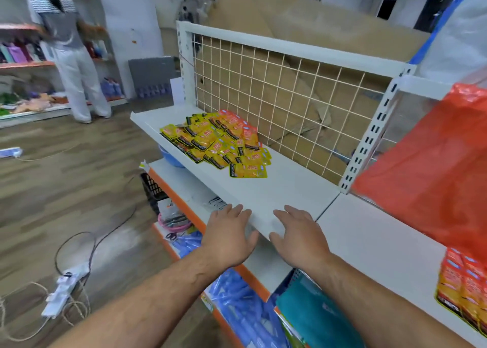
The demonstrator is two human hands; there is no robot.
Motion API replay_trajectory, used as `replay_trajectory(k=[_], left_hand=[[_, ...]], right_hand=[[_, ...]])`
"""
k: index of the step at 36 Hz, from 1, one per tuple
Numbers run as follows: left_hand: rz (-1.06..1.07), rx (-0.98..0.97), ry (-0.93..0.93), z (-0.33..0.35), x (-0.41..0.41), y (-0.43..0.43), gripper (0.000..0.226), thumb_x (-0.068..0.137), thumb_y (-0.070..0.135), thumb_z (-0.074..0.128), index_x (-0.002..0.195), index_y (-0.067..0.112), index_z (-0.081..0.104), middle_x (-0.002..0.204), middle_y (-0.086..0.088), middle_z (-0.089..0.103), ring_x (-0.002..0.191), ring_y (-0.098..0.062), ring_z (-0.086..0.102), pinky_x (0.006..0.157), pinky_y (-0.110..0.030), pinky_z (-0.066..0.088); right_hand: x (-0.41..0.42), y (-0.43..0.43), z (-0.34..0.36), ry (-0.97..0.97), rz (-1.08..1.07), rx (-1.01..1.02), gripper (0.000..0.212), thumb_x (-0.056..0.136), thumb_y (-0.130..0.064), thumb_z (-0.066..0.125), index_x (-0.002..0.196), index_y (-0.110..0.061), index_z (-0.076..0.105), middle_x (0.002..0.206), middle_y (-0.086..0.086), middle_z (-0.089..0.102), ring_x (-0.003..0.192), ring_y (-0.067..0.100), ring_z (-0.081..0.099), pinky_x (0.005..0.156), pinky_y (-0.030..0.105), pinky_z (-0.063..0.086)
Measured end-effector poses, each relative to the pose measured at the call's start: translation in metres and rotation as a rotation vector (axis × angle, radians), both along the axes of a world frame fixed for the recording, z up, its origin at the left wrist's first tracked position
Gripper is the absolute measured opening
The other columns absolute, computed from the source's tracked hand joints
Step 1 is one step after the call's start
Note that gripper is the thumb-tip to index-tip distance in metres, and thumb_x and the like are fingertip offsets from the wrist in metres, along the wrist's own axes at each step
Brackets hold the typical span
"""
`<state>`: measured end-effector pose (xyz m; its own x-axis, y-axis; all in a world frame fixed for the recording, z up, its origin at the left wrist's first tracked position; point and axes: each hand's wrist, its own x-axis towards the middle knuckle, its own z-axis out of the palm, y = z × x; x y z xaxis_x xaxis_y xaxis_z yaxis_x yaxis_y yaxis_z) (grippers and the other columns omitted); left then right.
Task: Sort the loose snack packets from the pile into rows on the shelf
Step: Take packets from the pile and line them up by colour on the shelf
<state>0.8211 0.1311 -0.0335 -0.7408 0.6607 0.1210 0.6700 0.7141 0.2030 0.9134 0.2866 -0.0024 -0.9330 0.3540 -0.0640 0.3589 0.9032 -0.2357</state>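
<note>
Snack packets (218,142), yellow and orange, are heaped in a loose pile at the centre of the frame, on the white shelf (276,189) against its wire grid back (276,84). The left hand (229,237) and the right hand (297,237) are held side by side at the shelf's front edge, lower centre, well apart from the pile, fingers extended and nothing grasped. A red plastic bag (434,176) is seen at the right, with orange packets (461,284) stacked below it.
</note>
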Motion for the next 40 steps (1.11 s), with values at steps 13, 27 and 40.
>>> replay_trajectory(k=[13, 27, 40], left_hand=[[0.073, 0.012, -0.034, -0.004, -0.106, 0.010, 0.068, 0.085, 0.055, 0.035, 0.143, 0.021, 0.046, 0.147, -0.002, 0.047, 0.137, -0.028, 0.038, 0.110, -0.041, 0.030], [0.088, -0.002, 0.010, 0.007, -0.228, 0.066, 0.061, 0.090, 0.054, 0.046, 0.145, 0.028, 0.041, 0.154, 0.003, 0.038, 0.145, -0.024, 0.026, 0.117, -0.041, 0.020], [-0.097, 0.046, 0.144, 0.011, -0.357, 0.113, 0.045, 0.089, 0.038, 0.035, 0.119, 0.019, 0.062, 0.115, -0.003, 0.065, 0.108, -0.026, 0.054, 0.093, -0.039, 0.046]], right_hand=[[-0.128, 0.027, -0.012, 0.009, 0.064, 0.009, 0.060, 0.094, -0.046, 0.050, 0.150, -0.030, 0.037, 0.158, -0.002, 0.032, 0.143, 0.022, 0.029, 0.113, 0.033, 0.033], [-0.254, 0.072, -0.006, 0.084, 0.052, -0.035, 0.055, 0.091, -0.041, 0.056, 0.143, -0.027, 0.047, 0.150, -0.003, 0.042, 0.137, 0.024, 0.036, 0.107, 0.036, 0.040], [-0.350, 0.094, -0.014, 0.128, -0.152, -0.041, 0.031, 0.088, -0.043, 0.052, 0.114, -0.027, 0.060, 0.118, -0.001, 0.059, 0.116, 0.026, 0.050, 0.093, 0.035, 0.046]])
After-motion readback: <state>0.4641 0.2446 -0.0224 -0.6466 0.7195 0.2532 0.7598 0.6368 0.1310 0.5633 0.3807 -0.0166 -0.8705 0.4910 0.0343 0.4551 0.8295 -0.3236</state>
